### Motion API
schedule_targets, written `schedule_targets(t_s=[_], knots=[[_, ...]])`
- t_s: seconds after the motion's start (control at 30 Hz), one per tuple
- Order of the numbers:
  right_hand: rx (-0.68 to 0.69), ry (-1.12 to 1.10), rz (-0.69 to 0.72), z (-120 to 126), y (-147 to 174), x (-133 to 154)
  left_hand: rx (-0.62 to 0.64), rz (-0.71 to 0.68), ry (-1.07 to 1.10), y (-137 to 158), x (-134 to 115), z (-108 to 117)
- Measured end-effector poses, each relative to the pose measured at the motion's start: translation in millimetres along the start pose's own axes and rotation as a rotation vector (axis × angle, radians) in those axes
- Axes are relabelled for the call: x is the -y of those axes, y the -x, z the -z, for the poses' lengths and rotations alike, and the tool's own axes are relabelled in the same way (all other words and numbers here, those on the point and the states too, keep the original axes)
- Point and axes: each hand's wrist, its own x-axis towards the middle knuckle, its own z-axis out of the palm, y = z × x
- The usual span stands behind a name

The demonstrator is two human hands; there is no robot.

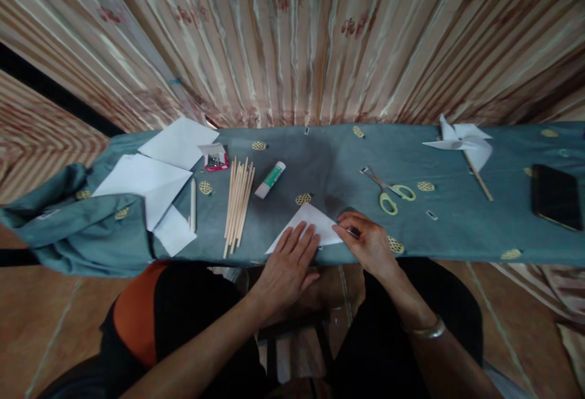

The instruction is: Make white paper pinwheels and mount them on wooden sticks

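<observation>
A white sheet of paper (315,216), folded into a triangle, lies at the front edge of the cloth-covered table. My left hand (290,265) rests flat on it, fingers stretched over its lower middle. At the paper's right corner is my right hand (365,237), its thumb and fingers closed on that corner. Something small and dark shows between the right fingers, too unclear to name. Green-handled scissors (387,192) lie partly open beyond the right hand. A glue stick (270,180) sits to the paper's upper left.
Several wooden sticks (238,207) lie left of the glue stick, beside a white pen-like stick (192,204). Farther left are a small red box (216,158) and white paper sheets (150,183). A paper pinwheel (464,143) and a phone (556,195) lie at right. Curtains hang behind.
</observation>
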Motion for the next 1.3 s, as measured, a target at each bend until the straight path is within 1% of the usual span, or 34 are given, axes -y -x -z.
schedule_targets(t_s=[0.43, 0.87, 1.0, 1.1, 1.17, 1.3], knots=[[-0.018, 0.018, -0.022, -0.7, -1.8, 3.6, 0.018, 0.017, 0.015, -1.6, 2.1, 0.7], [-0.02, 0.064, -0.006, -1.2, -2.2, 3.6, 0.021, 0.013, 0.019, -2.0, 5.0, -3.7], [-0.053, 0.141, 0.035, -3.1, 1.8, 3.5, 0.032, 0.006, 0.004, -2.4, 4.7, -5.8], [-0.087, 0.227, 0.109, -7.0, 6.0, 5.6, 0.046, 0.01, -0.014, -3.1, 4.2, -7.2], [-0.086, 0.254, 0.15, -10.8, 9.2, 8.4, 0.061, 0.015, -0.025, -3.2, 3.8, -7.3], [-0.069, 0.266, 0.15, -17.4, 15.2, 14.2, 0.068, 0.017, -0.038, -2.7, 3.1, -5.3]])
